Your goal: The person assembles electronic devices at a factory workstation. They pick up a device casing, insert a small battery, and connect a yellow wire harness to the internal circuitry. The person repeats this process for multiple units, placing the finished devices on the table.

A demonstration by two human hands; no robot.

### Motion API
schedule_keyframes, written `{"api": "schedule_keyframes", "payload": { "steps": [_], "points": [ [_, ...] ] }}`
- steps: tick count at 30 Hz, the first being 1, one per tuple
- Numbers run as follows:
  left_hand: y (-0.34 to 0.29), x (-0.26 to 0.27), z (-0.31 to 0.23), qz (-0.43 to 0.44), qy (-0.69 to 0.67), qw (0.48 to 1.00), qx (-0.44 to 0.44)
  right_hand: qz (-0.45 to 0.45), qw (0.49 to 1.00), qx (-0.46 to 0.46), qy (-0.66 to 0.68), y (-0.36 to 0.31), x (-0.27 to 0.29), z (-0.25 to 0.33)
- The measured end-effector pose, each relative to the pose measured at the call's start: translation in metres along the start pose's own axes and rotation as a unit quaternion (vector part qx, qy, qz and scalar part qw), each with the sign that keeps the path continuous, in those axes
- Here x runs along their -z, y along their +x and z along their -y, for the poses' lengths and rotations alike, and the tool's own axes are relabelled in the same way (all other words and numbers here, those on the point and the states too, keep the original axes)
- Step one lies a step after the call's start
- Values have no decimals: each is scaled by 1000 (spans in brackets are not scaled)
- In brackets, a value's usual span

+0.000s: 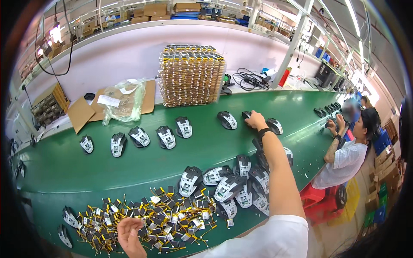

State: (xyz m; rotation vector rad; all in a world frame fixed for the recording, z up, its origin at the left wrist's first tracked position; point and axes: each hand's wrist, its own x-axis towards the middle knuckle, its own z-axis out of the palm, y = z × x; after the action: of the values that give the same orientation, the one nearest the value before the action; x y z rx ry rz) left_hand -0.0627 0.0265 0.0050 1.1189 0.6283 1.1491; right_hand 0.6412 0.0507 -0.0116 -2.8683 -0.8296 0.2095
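Note:
My right hand (255,120) reaches far across the green belt (137,165) and rests on a black mouse shell (246,115), fingers closed over it. A dark band sits on that wrist. My left hand (129,234) hovers low at the near edge over a heap of small black parts with yellow wires (159,217), fingers curled on some of them. A pile of black and grey mouse shells (232,187) lies beside my right forearm. Several single shells (140,136) stand in a row across the belt.
A tall stack of trays with wired parts (191,75) stands beyond the belt. Flattened cardboard and a clear plastic bag (122,101) lie to its left. Another person (350,152) in a white shirt works at the right end, near red stools (322,202).

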Motion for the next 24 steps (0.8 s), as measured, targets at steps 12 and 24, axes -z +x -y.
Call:
{"api": "schedule_keyframes", "payload": {
  "steps": [12, 24],
  "points": [
    [14, -92, 5, 85, -131, 982, 104, 202, 796, 504, 266, -390, 70, 171],
    [-24, -13, 30, 45, -404, 911, 68, 151, 905, 381, 117, -434, 22, 74]
  ]
}}
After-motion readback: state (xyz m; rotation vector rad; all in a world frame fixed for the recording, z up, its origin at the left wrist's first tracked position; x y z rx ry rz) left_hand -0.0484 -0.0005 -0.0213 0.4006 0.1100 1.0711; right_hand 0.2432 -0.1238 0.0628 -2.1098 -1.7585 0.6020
